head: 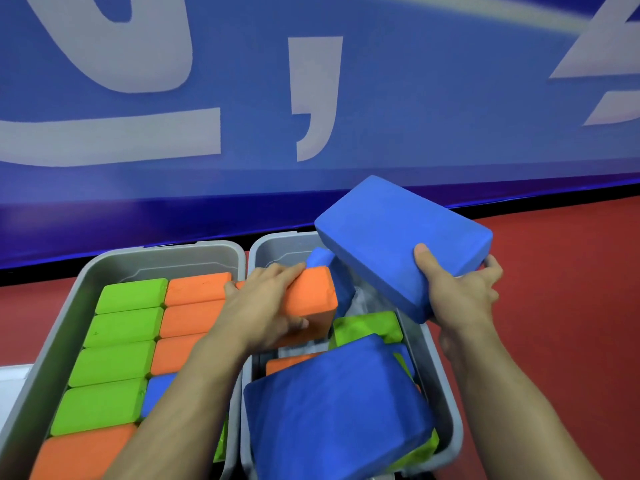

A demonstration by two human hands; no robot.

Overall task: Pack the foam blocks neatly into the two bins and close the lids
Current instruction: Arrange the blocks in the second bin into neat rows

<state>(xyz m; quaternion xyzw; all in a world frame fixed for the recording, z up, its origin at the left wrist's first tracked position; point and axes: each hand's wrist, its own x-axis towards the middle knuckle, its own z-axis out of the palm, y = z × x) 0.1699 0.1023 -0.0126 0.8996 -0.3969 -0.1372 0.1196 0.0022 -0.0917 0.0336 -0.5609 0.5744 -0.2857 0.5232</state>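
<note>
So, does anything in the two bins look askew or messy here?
Yes. The right grey plastic bin is jumbled: a large blue foam block lies tilted over green and orange ones. The left grey bin holds tidy rows.

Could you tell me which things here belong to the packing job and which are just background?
Job: left bin, right bin, orange block in left hand, blue block in right hand.
Background: blue banner, red floor.

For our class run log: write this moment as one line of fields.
left hand: grips orange block | right hand: holds blue block above right bin | left bin: neat rows | lids: unseen
</note>
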